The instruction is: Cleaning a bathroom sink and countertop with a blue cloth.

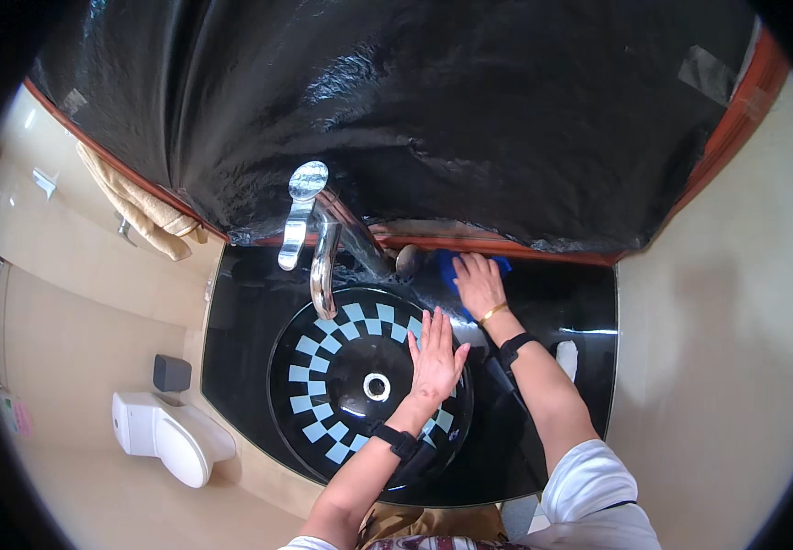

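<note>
left hand (434, 362) spread over basin (376, 354) | right hand (480, 286) on cloth (448, 269), grip unclear | frame (529, 250) close

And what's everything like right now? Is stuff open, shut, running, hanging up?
Left hand, open, fingers stretched out over the washbasin
Right hand, resting on the blue cloth
Blue cloth, partly covered by the right hand
Chrome faucet, no stream of water visible
Washbasin, shiny; its drain hole looks open
Beige towel, hanging up
Toilet, lid looks shut
Black plastic sheet, taped up, wrinkled
</note>
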`<state>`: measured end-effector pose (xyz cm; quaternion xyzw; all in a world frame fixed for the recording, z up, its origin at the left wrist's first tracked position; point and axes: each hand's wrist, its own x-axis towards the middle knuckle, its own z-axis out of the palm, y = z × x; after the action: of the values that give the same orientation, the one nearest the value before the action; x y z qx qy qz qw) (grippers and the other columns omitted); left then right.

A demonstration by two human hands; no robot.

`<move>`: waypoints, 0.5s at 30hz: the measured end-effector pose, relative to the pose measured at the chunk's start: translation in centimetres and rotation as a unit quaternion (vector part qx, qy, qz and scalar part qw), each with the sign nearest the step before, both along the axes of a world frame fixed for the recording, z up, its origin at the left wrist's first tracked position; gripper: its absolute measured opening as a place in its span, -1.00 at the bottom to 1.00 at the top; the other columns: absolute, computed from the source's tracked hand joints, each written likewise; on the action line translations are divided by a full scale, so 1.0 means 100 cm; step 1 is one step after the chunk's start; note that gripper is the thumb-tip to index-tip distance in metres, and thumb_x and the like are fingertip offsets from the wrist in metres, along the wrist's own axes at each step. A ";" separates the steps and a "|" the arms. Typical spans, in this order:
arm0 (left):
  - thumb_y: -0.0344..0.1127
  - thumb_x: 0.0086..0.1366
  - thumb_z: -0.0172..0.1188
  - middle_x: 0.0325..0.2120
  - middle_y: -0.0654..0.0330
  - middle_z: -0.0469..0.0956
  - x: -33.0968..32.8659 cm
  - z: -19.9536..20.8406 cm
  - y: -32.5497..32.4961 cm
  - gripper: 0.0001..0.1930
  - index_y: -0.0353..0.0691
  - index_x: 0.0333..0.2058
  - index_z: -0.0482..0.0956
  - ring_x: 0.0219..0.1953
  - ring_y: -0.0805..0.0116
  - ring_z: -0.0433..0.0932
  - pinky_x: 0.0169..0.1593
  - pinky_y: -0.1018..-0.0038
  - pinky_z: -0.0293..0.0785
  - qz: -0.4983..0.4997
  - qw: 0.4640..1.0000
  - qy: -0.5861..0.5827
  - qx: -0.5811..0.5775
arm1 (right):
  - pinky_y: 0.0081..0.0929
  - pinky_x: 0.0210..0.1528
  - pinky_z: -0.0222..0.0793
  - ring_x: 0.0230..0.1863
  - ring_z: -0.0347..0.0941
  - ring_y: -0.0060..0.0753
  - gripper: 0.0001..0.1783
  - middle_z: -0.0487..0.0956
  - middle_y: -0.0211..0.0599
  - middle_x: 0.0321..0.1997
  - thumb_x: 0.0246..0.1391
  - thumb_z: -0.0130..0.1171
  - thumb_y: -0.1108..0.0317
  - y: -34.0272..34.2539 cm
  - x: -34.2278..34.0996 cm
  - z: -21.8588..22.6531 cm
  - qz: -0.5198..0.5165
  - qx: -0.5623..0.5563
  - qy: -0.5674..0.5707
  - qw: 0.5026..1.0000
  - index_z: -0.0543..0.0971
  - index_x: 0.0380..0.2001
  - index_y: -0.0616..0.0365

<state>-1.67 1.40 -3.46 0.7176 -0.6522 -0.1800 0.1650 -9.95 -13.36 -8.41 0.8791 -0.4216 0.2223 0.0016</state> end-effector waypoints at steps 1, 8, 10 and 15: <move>-0.11 0.21 -0.11 0.19 -0.02 -0.10 0.000 0.002 -0.001 -0.39 -0.38 0.13 0.02 0.26 0.05 -0.23 0.20 0.01 -0.28 0.000 1.000 -0.001 0.002 | -0.30 0.02 0.07 0.06 0.19 -0.26 -0.54 0.34 -0.22 0.01 -0.11 0.06 0.23 0.002 -0.008 0.000 -0.009 0.003 -0.006 1.000 0.38 -0.09 0.14; -0.13 0.21 -0.12 0.18 -0.02 -0.05 0.005 0.001 0.010 -0.41 -0.35 0.13 0.03 0.26 0.06 -0.19 0.21 0.06 -0.26 0.018 0.999 0.045 -0.018 | -0.17 0.15 -0.01 0.18 0.08 -0.10 -0.49 0.18 -0.12 0.17 -0.05 0.01 0.24 0.067 -0.019 -0.004 0.126 0.078 -0.035 0.988 0.28 0.05 -0.17; -0.13 0.22 -0.12 0.17 -0.01 -0.03 0.002 0.000 0.010 -0.42 -0.36 0.12 0.05 0.25 0.07 -0.17 0.21 0.06 -0.24 0.006 0.998 0.047 -0.030 | -0.16 0.16 -0.03 0.19 0.06 -0.09 -0.55 0.18 -0.14 0.17 -0.04 0.00 0.27 0.053 -0.030 -0.010 0.114 0.074 -0.019 0.991 0.34 0.01 -0.12; -0.16 0.22 -0.10 0.14 -0.06 0.04 -0.006 0.006 0.023 -0.45 -0.39 0.09 0.10 0.24 0.02 -0.12 0.20 0.08 -0.20 -0.019 0.997 0.054 -0.049 | -0.13 0.15 -0.04 0.20 0.04 -0.10 -0.57 0.20 -0.15 0.15 -0.04 -0.01 0.33 0.033 -0.048 -0.002 -0.106 0.062 -0.046 0.991 0.35 -0.01 -0.03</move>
<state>-2.30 3.73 -2.86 0.6851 -0.6642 -0.1896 0.2315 -14.77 -10.02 -8.62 0.8170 -0.5248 0.2341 -0.0487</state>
